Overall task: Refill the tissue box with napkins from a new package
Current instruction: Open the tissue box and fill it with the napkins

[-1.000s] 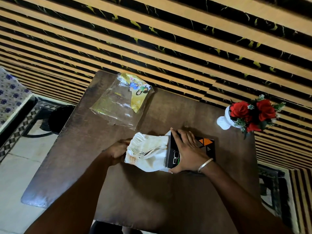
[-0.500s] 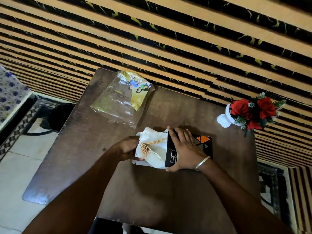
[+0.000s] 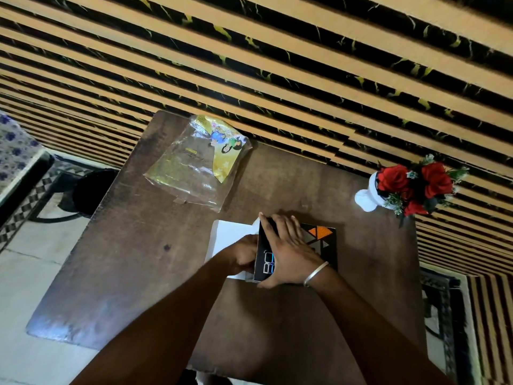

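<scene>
Black tissue box (image 3: 326,251) is laid on the dark wooden table (image 3: 155,259) and is covered by the flat right hand (image 3: 288,251), fingers straight. Left hand (image 3: 243,254) is pressed against its open left end, over a white flap (image 3: 224,237). Clear package (image 3: 194,173) is seen far left, rose vase (image 3: 366,197) far right.

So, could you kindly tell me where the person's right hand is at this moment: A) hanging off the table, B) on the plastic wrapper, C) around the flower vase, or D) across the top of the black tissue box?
D: the right hand lies across the top of the black tissue box, while the plastic wrapper and the flower vase sit apart from it on the table.
</scene>
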Available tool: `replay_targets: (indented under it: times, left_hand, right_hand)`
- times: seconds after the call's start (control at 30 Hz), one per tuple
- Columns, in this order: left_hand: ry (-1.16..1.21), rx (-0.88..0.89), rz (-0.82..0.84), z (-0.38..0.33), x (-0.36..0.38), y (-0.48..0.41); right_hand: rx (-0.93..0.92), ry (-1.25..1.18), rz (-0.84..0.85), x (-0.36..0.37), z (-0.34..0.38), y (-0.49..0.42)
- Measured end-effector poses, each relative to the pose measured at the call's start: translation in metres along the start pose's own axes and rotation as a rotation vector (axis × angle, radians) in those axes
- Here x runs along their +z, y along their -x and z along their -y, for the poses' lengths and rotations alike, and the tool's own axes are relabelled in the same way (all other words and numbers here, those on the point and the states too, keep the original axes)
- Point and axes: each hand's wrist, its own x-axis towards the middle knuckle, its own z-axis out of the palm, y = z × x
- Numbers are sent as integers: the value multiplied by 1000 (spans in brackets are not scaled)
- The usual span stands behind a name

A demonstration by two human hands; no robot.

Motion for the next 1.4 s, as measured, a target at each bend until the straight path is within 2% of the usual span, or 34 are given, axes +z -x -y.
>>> replay_targets:
  times: [0.1, 0.17, 0.27, 0.4, 0.43, 0.5, 0.57, 0.63, 0.7, 0.8, 0.93, 1.03, 1.1, 1.17, 1.23, 1.27, 1.3, 1.33, 1.37, 1.4]
  left_hand:
    - [-12, 4, -2, 1, 12, 0]
    - [-111, 60, -48, 7, 12, -3]
    - [-295, 261, -49, 10, 7, -6]
    - [-379, 376, -280, 12, -1, 1]
    - [-513, 441, -366, 18, -8, 1]
    - [-945, 556, -465, 34, -24, 6]
    - [-1297, 653, -390, 45, -36, 10]
    - [-1549, 725, -267, 51, -42, 11]
    - [-1708, 829, -208, 55, -44, 8]
    - [-1921, 810, -104, 43, -39, 5]
    - [-1983, 665, 61, 27, -30, -2]
    - [-2057, 725, 65, 30, -28, -13]
    - [-2096, 640, 125, 21, -22, -2]
    - [-2073, 624, 83, 16, -21, -1]
    - [-2054, 702, 85, 20, -25, -8]
    - [-2044, 680, 84, 24, -26, -8]
    - [-2054, 552, 84, 26, -27, -6]
    - [-1992, 446, 25, 33, -27, -7]
    - [-1932, 421, -125, 36, -29, -8]
    - [-1916, 440, -160, 33, -27, -5]
  right_hand:
    - [-5, 11, -2, 1, 5, -2]
    - [1, 21, 0, 1, 5, -2]
    - [12, 8, 13, 3, 5, -1]
    - [18, -2, 12, 5, 5, -1]
    - [19, 5, 6, 6, 4, -1]
    - [20, 16, 3, 8, 4, -2]
    - [20, 18, -2, 9, 3, -3]
    - [20, 24, -20, 8, 4, -4]
    - [21, 17, -27, 8, 3, -3]
    - [11, 6, -17, 9, 2, -2]
    - [7, -2, -6, 10, 1, -3]
    - [17, -7, -1, 11, 0, -5]
    - [19, -7, 3, 11, -1, -5]
    - [17, -5, 3, 11, 0, -6]
    - [14, 1, -1, 11, 0, -5]
    - [13, 2, -2, 11, 0, -5]
    - [11, -1, -1, 11, -1, -5]
    - [9, -7, -1, 12, -1, -5]
    - [4, -13, -3, 11, -1, -5]
    - [-1, -20, -1, 11, -1, -4]
